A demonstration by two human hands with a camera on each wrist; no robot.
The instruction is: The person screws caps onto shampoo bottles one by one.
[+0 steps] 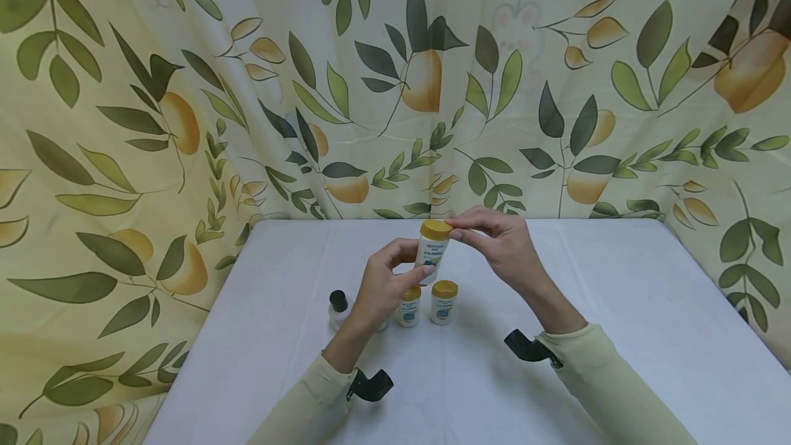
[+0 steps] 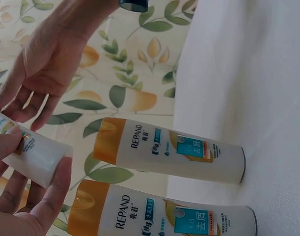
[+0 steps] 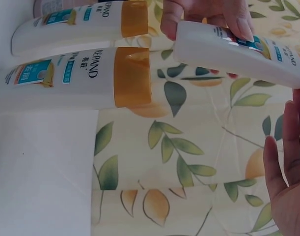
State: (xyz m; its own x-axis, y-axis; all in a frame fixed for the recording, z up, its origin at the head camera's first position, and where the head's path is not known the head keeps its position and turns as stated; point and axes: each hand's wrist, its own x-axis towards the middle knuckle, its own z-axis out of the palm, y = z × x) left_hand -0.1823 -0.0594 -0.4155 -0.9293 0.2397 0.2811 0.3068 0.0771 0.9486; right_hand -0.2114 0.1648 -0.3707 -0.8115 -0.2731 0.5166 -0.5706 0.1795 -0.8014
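A white shampoo bottle with a gold cap (image 1: 431,253) is held up above the table, tilted, in my left hand (image 1: 389,280). The left thumb lies across its label and the fingers curl behind it. My right hand (image 1: 503,246) pinches at the edge of the gold cap with thumb and forefinger, the other fingers loosely bent. Below the held bottle, two matching bottles stand upright on the table: one shampoo bottle (image 2: 174,150) nearer the right, the other (image 2: 159,214) partly covered by my left hand in the head view.
A bottle with a black cap (image 1: 338,301) stands left of the pair, mostly behind my left wrist. White cloth covers the table (image 1: 278,335). A leaf-and-fruit patterned curtain (image 1: 383,88) hangs behind and beside it.
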